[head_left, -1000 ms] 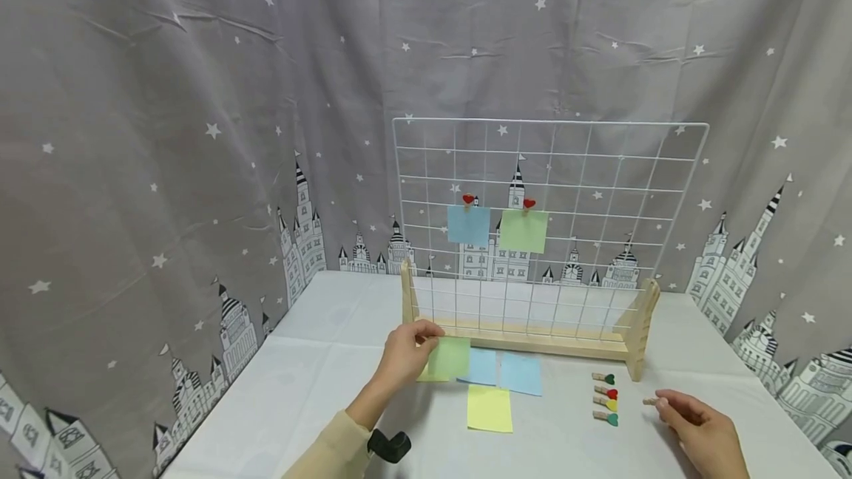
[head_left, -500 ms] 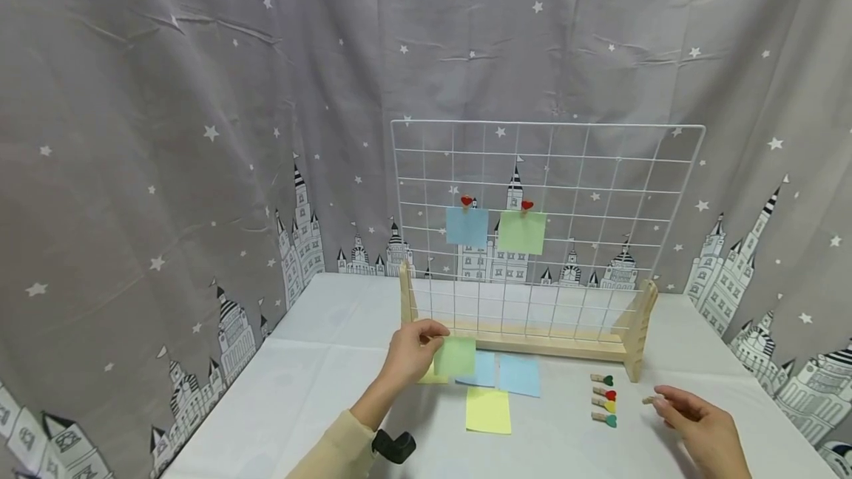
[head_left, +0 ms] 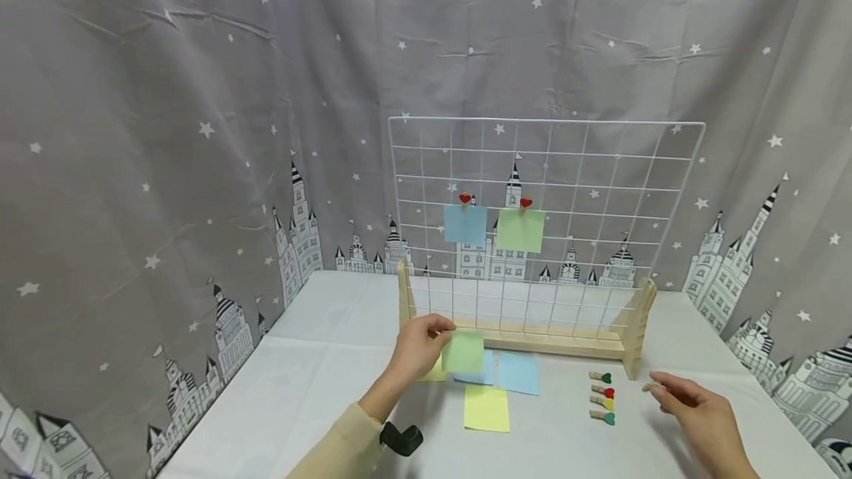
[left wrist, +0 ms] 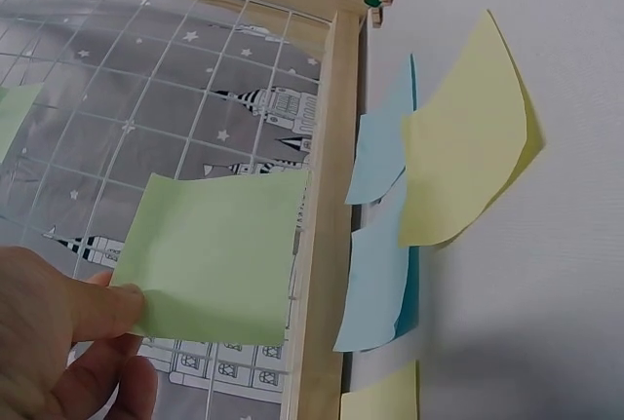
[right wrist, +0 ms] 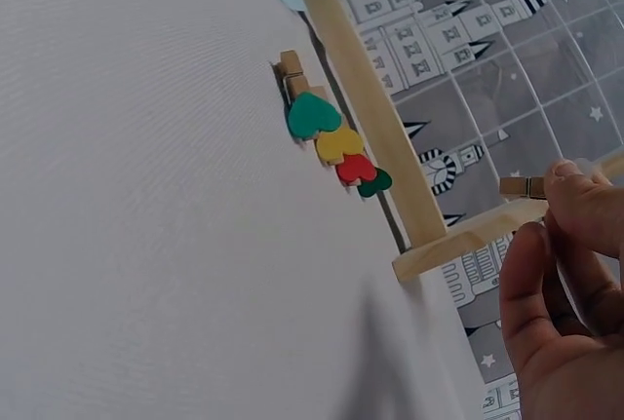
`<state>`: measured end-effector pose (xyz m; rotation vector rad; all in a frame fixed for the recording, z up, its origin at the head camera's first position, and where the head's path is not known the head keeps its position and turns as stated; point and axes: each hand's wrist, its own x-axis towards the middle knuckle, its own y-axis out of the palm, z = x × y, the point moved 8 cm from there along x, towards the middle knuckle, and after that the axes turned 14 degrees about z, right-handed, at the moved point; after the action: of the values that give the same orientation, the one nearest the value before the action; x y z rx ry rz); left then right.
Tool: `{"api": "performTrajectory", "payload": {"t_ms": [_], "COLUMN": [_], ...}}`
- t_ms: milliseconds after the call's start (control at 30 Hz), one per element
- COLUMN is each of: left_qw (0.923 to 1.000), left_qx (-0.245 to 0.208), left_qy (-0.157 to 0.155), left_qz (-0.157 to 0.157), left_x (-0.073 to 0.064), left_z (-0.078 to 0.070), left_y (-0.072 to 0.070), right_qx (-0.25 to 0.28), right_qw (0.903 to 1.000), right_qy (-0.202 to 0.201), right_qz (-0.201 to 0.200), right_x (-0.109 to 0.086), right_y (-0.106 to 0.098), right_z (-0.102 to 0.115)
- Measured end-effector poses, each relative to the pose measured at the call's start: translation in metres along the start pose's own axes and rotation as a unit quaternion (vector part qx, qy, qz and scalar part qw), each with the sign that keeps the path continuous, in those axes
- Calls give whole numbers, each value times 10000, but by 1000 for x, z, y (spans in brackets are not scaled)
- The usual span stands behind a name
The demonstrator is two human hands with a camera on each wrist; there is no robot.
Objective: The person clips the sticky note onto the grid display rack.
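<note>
My left hand (head_left: pixel 419 347) pinches a green sticky note (head_left: pixel 464 352) by its left edge, held up in front of the wooden base of a white wire grid (head_left: pixel 546 168). In the left wrist view the note (left wrist: pixel 219 259) hangs flat, thumb on its near face. My right hand (head_left: pixel 699 414) pinches a small wooden clothespin (right wrist: pixel 522 187) between thumb and fingers, off to the right of the stand; the fingers hide the rest of it. Clipped on the grid by red heart clothespins are a blue note (head_left: pixel 465 225) and another green note (head_left: pixel 521 231).
Two blue notes (head_left: pixel 518 373) and a yellow note (head_left: pixel 487 409) lie on the white table, with another yellow note (head_left: pixel 435 371) partly behind the left hand. Several heart clothespins (head_left: pixel 602 403) form a column near the stand's wooden right foot (head_left: pixel 639 331).
My left hand has moved to the right and slightly up with the green note. My right hand has risen slightly with the clothespin in its fingers.
</note>
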<state>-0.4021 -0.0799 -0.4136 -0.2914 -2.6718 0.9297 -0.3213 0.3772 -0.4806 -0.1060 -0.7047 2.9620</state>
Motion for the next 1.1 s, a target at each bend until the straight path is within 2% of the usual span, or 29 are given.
{"api": "performTrajectory", "payload": {"t_ms": [367,567,800,1100], "left_qw": [9998,9999,9998,9996], "left_qx": [-176,-123,-120,-146], "left_qy": [96,72,135,215], "left_qz": [-55,-90,24,78], "left_x": [5,7,9,14], "left_z": [-7,-11,-17,-29], "left_y": [5,8,11,17], "right_qx": [316,400,438,294], "right_qw": [9992,9990,9989,9988], "right_qy": [42,-107,-146,-367], "right_qz": [250,153,37,151], "right_x": [7,9,11,12], "right_y": [3,1,-1,-1], "right_z": [8,15,17,30]}}
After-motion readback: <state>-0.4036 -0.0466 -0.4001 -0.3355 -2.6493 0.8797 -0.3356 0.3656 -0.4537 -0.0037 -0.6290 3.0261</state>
